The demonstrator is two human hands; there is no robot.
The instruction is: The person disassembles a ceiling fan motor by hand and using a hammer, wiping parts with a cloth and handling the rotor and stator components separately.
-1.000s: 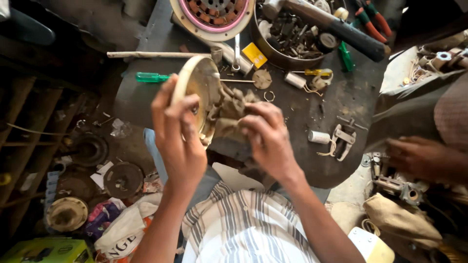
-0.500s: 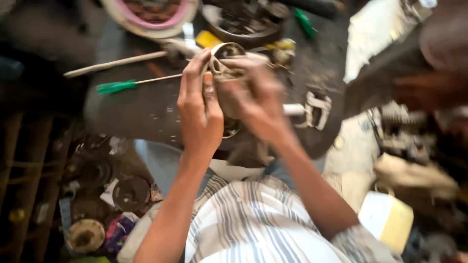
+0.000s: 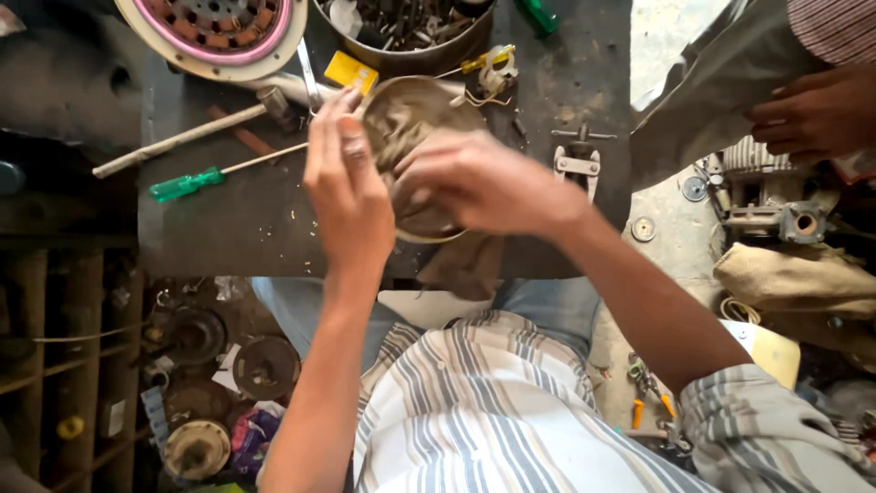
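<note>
Round metal cover (image 3: 415, 119) (dirty) clasped by left hand (image 3: 347, 187), right hand (image 3: 479, 183).

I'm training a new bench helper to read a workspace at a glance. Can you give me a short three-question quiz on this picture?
1. True or false: both of the person's hands are on the round metal cover.
2. What colour is the handle of the screwdriver lying on the bench?
3. Which lies to the right of the cover: A) the hammer, B) the metal puller, C) the pink-rimmed disc?

Key
1. True: the left hand grips its left rim, and the right hand presses a dirty rag into it.
2. Green.
3. B.
</note>
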